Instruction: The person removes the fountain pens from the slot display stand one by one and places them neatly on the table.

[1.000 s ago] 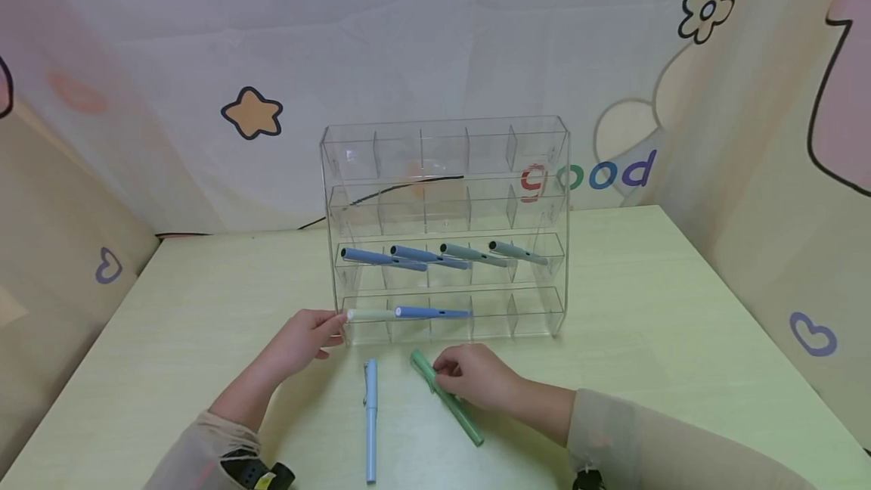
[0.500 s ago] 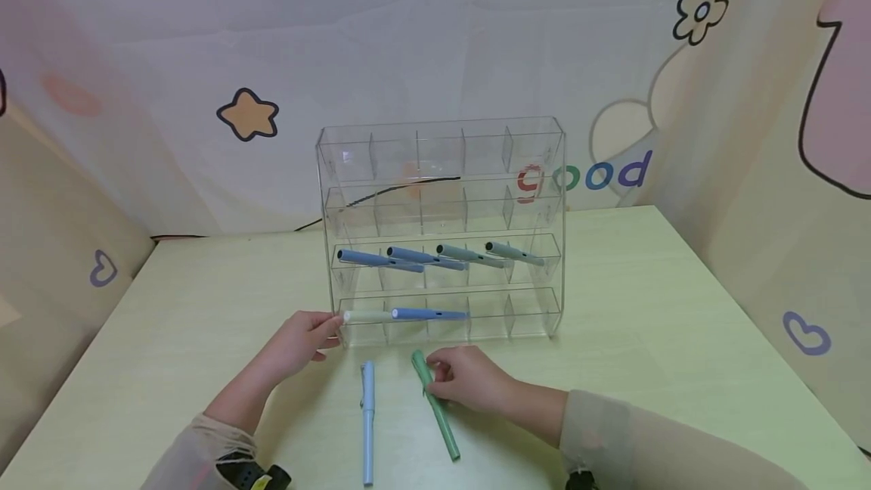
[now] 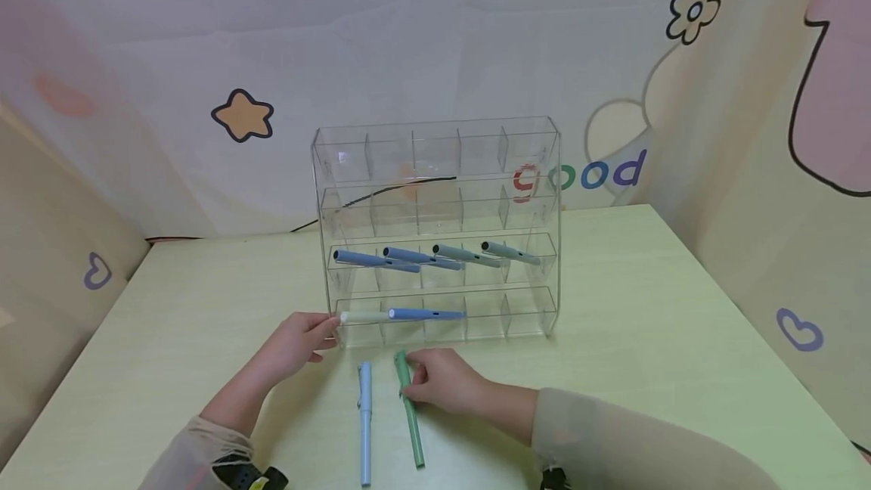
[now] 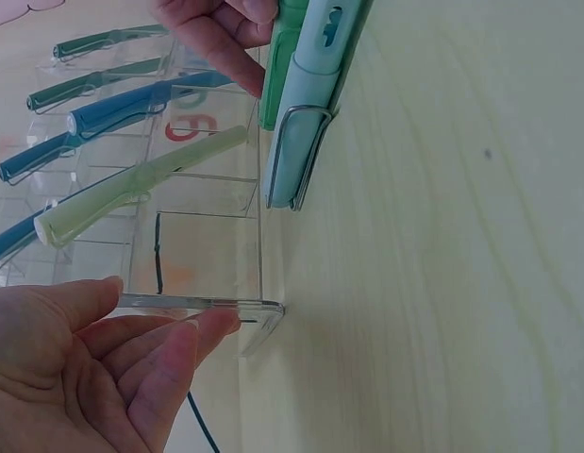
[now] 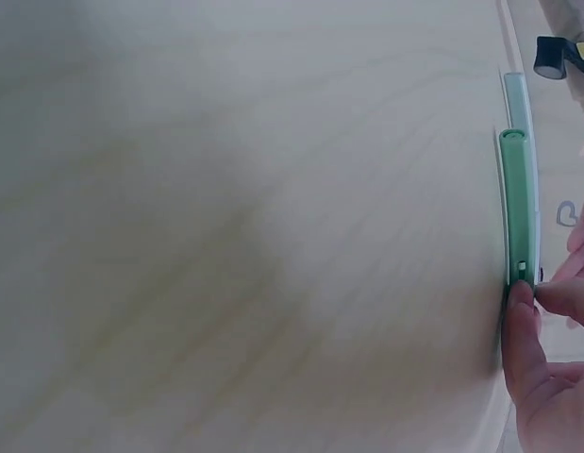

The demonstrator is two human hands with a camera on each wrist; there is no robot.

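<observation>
My left hand [image 3: 296, 345] grips the lower left side edge of a clear acrylic pen rack [image 3: 442, 327], thumb on one face and fingers on the other in the left wrist view. My right hand [image 3: 445, 380] pinches a green pen [image 3: 412, 429] near its clip end, thumb and fingertips on its sides, close over the table. To its left a light blue pen [image 3: 365, 422] lies almost parallel, its clip toward the rack. On the rack's bottom tier rest a pale green pen [image 3: 361, 317] and a blue pen [image 3: 425, 314].
One tier higher, two blue pens [image 3: 374, 260] and two grey-green pens [image 3: 510, 252] lie slanted in their compartments. The rack stands on a pale wooden table [image 3: 646, 369]. A printed cloth backdrop [image 3: 435, 59] hangs behind, with a dark cord [image 3: 401, 187] seen through the rack.
My right hand has shifted left with the green pen, which has turned from a diagonal slant to nearly straight, closer to the light blue pen. My left hand stays at the rack's edge.
</observation>
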